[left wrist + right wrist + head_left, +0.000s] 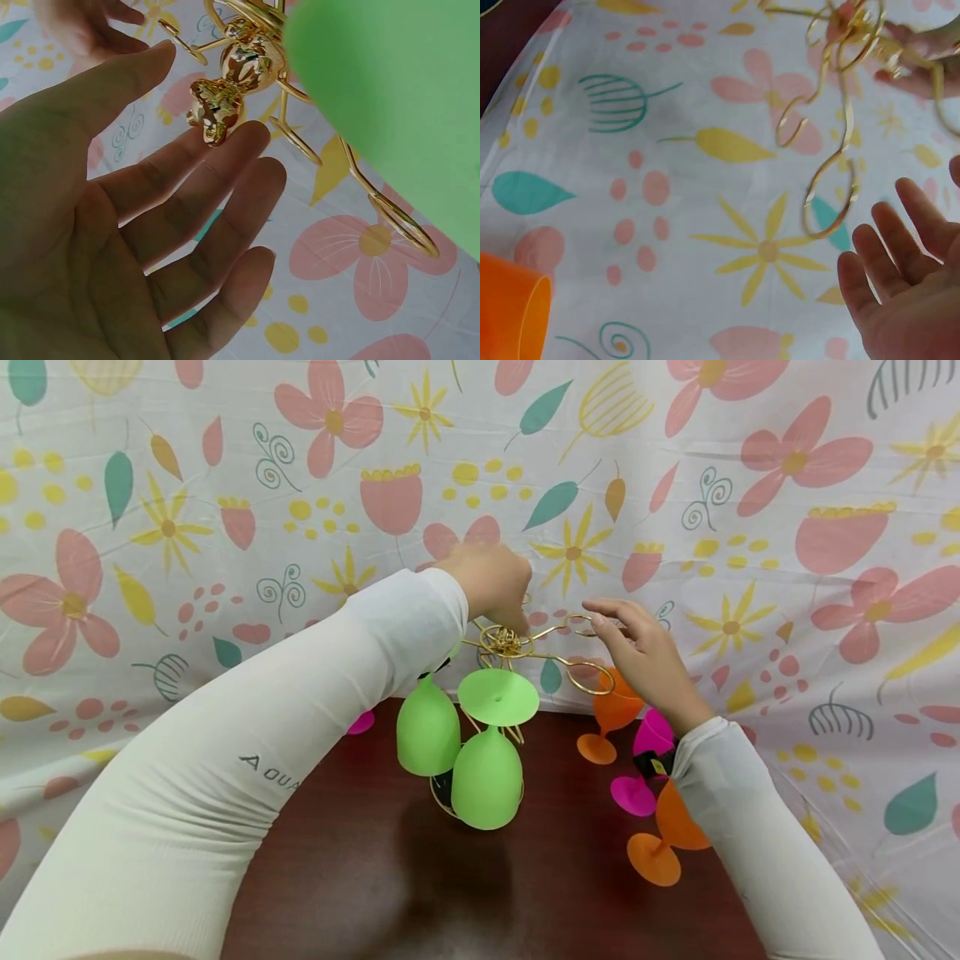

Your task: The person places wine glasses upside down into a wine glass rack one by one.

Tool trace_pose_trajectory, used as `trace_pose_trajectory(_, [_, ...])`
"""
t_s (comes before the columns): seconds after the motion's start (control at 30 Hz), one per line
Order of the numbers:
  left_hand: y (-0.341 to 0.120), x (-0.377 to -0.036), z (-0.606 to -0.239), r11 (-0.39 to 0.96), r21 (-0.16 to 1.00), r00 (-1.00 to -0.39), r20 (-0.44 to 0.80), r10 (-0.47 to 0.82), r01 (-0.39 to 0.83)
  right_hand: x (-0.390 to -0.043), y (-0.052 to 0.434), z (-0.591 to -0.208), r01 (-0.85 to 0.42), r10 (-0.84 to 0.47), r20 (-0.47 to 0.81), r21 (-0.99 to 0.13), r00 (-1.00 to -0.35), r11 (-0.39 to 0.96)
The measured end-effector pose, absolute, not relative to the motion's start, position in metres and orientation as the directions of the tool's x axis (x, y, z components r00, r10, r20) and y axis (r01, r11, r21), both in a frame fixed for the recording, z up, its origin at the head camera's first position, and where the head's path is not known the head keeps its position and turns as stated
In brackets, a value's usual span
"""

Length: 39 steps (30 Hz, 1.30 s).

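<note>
A gold wire glass rack (504,642) stands on the table, with open rings on its arms and a shiny bear-shaped top (217,112). Two light green goblets (487,781) (427,727) hang upside down on its near and left sides. Above the rack is my left hand (491,578); in the left wrist view its fingers are spread and loosely bent beside the bear, the thumb apart from it. My right hand (645,660) is at the rack's right side, near the bare rings, with its fingers extended and nothing in the palm.
On the right of the dark table (337,877), an orange goblet (615,702), a magenta goblet (633,795) and another orange goblet (678,818) lie or stand partly behind my right arm. A magenta piece (362,723) shows by my left sleeve. Flowered cloth (225,460) hangs behind.
</note>
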<state>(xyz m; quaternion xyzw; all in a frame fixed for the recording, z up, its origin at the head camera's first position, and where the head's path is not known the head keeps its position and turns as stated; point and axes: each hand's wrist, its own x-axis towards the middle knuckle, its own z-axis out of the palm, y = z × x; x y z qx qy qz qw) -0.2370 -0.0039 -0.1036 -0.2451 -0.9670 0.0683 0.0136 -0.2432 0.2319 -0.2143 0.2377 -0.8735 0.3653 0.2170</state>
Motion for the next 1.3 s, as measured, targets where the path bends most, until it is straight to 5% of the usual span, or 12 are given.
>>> trace_pose_trajectory(0.37, [0.001, -0.239, -0.106, 0.862, -0.195, -0.878, 0.008, 0.479, 0.468, -0.27, 0.233, -0.216, -0.51, -0.361, 0.362, -0.554, -0.859, 0.659])
trace_pose_trajectory(1.3, [-0.006, -0.244, -0.107, 0.851, -0.106, -0.855, 0.017, 0.519, 0.515, -0.245, 0.237, -0.221, -0.568, -0.315, 0.509, -0.48, -0.801, 0.669])
